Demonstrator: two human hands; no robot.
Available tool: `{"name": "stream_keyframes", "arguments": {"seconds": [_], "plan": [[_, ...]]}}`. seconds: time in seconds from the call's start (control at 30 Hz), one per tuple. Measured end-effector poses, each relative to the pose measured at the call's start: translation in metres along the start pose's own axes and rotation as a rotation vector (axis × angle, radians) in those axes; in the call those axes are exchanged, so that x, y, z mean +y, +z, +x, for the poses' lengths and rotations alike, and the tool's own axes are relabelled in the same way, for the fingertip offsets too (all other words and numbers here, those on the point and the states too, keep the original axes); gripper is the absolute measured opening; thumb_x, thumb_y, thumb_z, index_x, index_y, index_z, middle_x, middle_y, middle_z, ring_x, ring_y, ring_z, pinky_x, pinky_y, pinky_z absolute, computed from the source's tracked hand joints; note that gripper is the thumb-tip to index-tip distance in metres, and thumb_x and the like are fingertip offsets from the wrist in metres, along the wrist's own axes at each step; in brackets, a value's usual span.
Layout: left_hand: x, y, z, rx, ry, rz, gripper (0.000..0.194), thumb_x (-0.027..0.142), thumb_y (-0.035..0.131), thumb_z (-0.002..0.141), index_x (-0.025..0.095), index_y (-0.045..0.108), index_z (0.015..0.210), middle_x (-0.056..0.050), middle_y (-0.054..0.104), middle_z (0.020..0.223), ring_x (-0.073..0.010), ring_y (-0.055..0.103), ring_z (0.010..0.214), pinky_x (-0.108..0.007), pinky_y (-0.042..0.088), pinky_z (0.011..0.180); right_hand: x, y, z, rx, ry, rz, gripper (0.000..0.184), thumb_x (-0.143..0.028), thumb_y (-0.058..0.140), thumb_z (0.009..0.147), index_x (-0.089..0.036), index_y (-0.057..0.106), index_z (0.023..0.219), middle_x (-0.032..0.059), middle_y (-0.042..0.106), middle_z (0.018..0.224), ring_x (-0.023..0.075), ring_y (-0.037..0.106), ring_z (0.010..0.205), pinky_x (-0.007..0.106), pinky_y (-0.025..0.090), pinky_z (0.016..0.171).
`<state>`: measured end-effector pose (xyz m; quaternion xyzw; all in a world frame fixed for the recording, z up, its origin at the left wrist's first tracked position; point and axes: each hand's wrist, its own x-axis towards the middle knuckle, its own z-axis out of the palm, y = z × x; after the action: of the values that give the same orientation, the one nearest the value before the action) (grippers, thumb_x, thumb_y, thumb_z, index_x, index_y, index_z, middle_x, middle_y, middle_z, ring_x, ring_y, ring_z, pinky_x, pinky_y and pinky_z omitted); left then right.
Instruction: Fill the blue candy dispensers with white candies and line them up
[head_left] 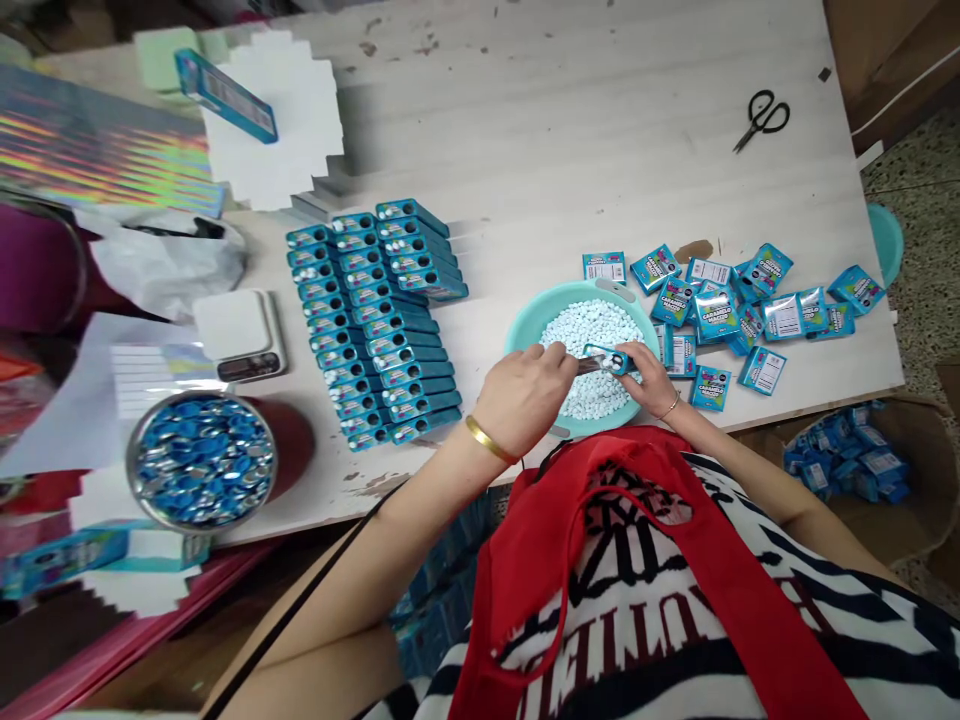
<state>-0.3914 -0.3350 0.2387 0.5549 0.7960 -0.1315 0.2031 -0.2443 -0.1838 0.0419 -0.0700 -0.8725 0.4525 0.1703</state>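
My right hand (651,380) grips a small blue candy box (616,361) by its far end, and white candies show at its open top. My left hand (525,392), below a gold bracelet, is closed around a small metal tool (590,365). The tool's tip meets the box's opening; its exact kind is hard to make out. Both hands are above a turquoise basin (525,335) with many small white candies (592,325) in it. Filled blue boxes (409,345) stand in rows to the left, their open tops showing.
Closed blue candy boxes (716,312) lie scattered right of the basin. Black scissors (761,118) rest at the far right. Leftward are a white scale (238,328), a pot of blue-and-silver pieces (202,460) and stacked white card (277,110). A carton of blue boxes (847,455) stands below the table.
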Motion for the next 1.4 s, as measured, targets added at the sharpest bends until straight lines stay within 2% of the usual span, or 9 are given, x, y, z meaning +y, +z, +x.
{"name": "stream_keyframes", "arguments": {"seconds": [0.13,0.3,0.4,0.57,0.77,0.97,1.07,1.23,1.4], "plan": [[-0.026,0.024,0.002,0.117,-0.019,-0.174,0.018,0.02,0.051,0.088,0.018,0.061,0.103,-0.009,0.062,0.102,-0.0235,0.063,0.088,-0.034,0.05,0.07,-0.004,-0.001,-0.001,0.021,0.006,0.035,0.037,-0.031,0.057,0.095,-0.026,0.053,0.132,0.0117,0.065,0.125,0.0271,0.059,0.123,0.051,0.048,0.11],[-0.041,0.078,0.028,0.369,0.138,-0.623,0.023,0.021,0.053,0.079,0.018,0.054,0.101,-0.007,0.057,0.101,-0.0202,0.058,0.091,-0.032,0.052,0.08,-0.008,0.005,0.007,0.016,-0.03,0.076,0.041,-0.03,0.06,0.094,-0.024,0.053,0.133,0.0129,0.064,0.126,0.0274,0.06,0.125,0.048,0.05,0.109],[-0.043,0.108,0.042,0.449,0.196,-0.728,0.024,0.018,0.053,0.075,0.019,0.053,0.099,-0.008,0.056,0.104,-0.0212,0.057,0.097,-0.034,0.052,0.084,-0.005,0.01,0.014,0.003,-0.023,0.074,0.042,-0.029,0.06,0.093,-0.023,0.053,0.134,0.0141,0.063,0.129,0.0288,0.058,0.127,0.049,0.049,0.109],[-0.045,0.147,0.057,0.477,0.125,-0.761,0.041,0.029,0.064,0.08,0.018,0.049,0.116,-0.015,0.055,0.126,-0.0263,0.057,0.114,-0.039,0.052,0.092,0.002,0.018,0.021,-0.131,-0.015,0.064,0.039,-0.028,0.057,0.093,-0.023,0.055,0.132,0.014,0.062,0.131,0.0291,0.057,0.129,0.052,0.048,0.109],[-0.053,0.162,0.065,0.385,0.172,-0.818,0.029,0.031,0.061,0.089,0.02,0.055,0.115,-0.007,0.064,0.1,-0.0195,0.063,0.091,-0.031,0.053,0.078,0.003,0.008,0.04,-0.228,0.037,0.076,0.052,-0.048,0.061,0.092,-0.021,0.051,0.136,0.0153,0.063,0.127,0.0292,0.06,0.121,0.048,0.053,0.102],[-0.128,0.153,0.052,0.635,-0.182,-0.729,0.032,0.039,0.069,0.084,0.02,0.059,0.109,-0.005,0.063,0.093,-0.0199,0.059,0.084,-0.032,0.05,0.076,0.064,-0.06,0.104,0.062,0.38,-0.341,0.063,-0.062,0.041,0.096,-0.018,0.047,0.14,0.0189,0.055,0.135,0.0329,0.049,0.129,0.055,0.04,0.11],[-0.183,0.167,0.055,0.644,-0.389,-0.621,0.033,0.036,0.07,0.082,0.019,0.059,0.108,-0.007,0.063,0.1,-0.0236,0.059,0.095,-0.036,0.05,0.085,0.112,-0.076,0.139,-0.004,0.605,-0.656,0.078,-0.07,0.043,0.089,-0.006,0.053,0.132,0.0268,0.052,0.136,0.0404,0.04,0.132,0.06,0.031,0.11],[-0.255,0.211,0.065,0.392,-0.623,-0.557,0.032,0.03,0.067,0.079,0.017,0.062,0.108,-0.009,0.062,0.106,-0.0266,0.059,0.102,-0.038,0.048,0.092,0.153,-0.057,0.178,-0.236,0.836,-0.871,0.092,-0.076,0.053,0.08,0.003,0.053,0.128,0.0325,0.048,0.14,0.0449,0.031,0.14,0.067,0.007,0.116],[-0.267,0.24,0.058,0.377,-0.789,-0.52,0.052,0.043,0.069,0.08,0.02,0.055,0.125,-0.01,0.054,0.125,-0.0279,0.056,0.11,-0.045,0.05,0.096,0.157,-0.032,0.188,-0.184,0.934,-0.76,0.085,-0.068,0.067,0.078,0.0,0.05,0.126,0.0283,0.059,0.127,0.0401,0.047,0.13,0.067,0.008,0.116]]}}
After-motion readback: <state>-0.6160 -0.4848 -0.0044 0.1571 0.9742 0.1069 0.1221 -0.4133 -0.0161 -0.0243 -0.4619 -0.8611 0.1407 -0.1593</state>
